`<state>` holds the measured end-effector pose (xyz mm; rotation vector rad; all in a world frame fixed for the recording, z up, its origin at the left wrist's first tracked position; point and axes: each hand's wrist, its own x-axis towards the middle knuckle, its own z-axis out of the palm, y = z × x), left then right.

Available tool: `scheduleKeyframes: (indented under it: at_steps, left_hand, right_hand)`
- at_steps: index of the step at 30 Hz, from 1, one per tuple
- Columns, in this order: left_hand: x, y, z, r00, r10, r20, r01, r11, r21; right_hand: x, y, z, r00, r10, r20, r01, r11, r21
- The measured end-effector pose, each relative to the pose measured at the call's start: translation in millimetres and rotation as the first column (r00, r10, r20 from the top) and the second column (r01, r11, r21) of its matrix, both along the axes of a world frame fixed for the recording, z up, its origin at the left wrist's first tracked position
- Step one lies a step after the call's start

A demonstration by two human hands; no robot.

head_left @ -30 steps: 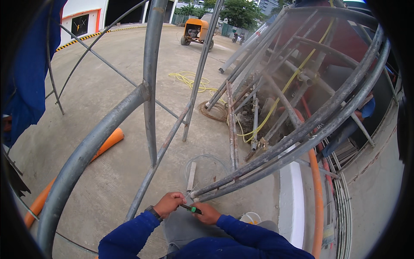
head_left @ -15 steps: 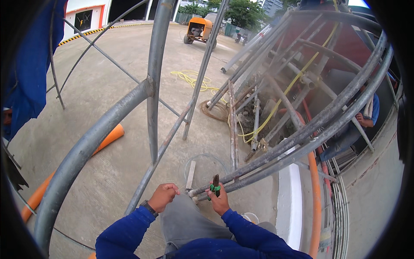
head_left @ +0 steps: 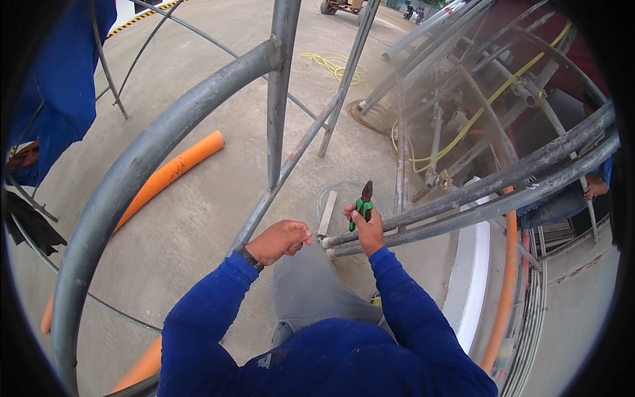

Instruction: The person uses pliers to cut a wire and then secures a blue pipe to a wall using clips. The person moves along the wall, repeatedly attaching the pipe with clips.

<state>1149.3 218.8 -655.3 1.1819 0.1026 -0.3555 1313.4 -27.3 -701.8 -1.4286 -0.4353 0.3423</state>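
Green-handled pliers [head_left: 364, 204] stand upright in my right hand [head_left: 370, 231], dark jaws pointing away from me. My left hand [head_left: 278, 242], with a dark watch on its wrist, is closed in a pinch to the left of the pliers. Whatever it may pinch is too small to make out. Both hands are apart, above my grey-trousered leg [head_left: 311, 284]. Close by the right hand are the ends of two grey metal pipes [head_left: 423, 221]. Beyond the hands, a pale flat strip [head_left: 327, 212] lies on a loose coil of thin wire [head_left: 350, 188] on the concrete.
A curved metal scaffold frame [head_left: 126, 172] rises at my left, with an orange pipe [head_left: 175, 169] behind it. More scaffold tubes and a yellow hose [head_left: 466, 129] stand at the right. A person's hand [head_left: 595, 186] shows at the far right, past a white kerb [head_left: 469, 278].
The view has tilted down and shifted left, so the scene sits lower-right to upper-right differently. Both hands have risen away from my body; the right still holds the pliers, the left stays pinched.
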Motion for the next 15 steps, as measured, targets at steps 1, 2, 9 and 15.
scheduleKeyframes:
  at_steps: [1,2,9,15]
  left_hand:
    - [-1,6,1,0.999,0.017,-0.033,-0.016,0.999,0.031]
    - [0,10,3,0.998,0.031,-0.061,-0.027,0.998,0.059]
    - [5,16,0,0.992,-0.088,-0.095,0.114,0.943,0.313]
    - [2,8,4,0.992,-0.122,-0.014,0.111,0.841,0.53]
  right_hand:
    - [-2,1,0,1.0,0.007,0.008,-0.007,1.0,0.007]
    - [-4,2,1,0.999,0.027,0.02,-0.027,1.0,-0.016]
    - [-28,-3,-3,0.983,0.111,0.148,-0.082,0.979,-0.188]
    - [-33,-23,0,0.988,0.119,0.102,-0.082,0.947,-0.309]
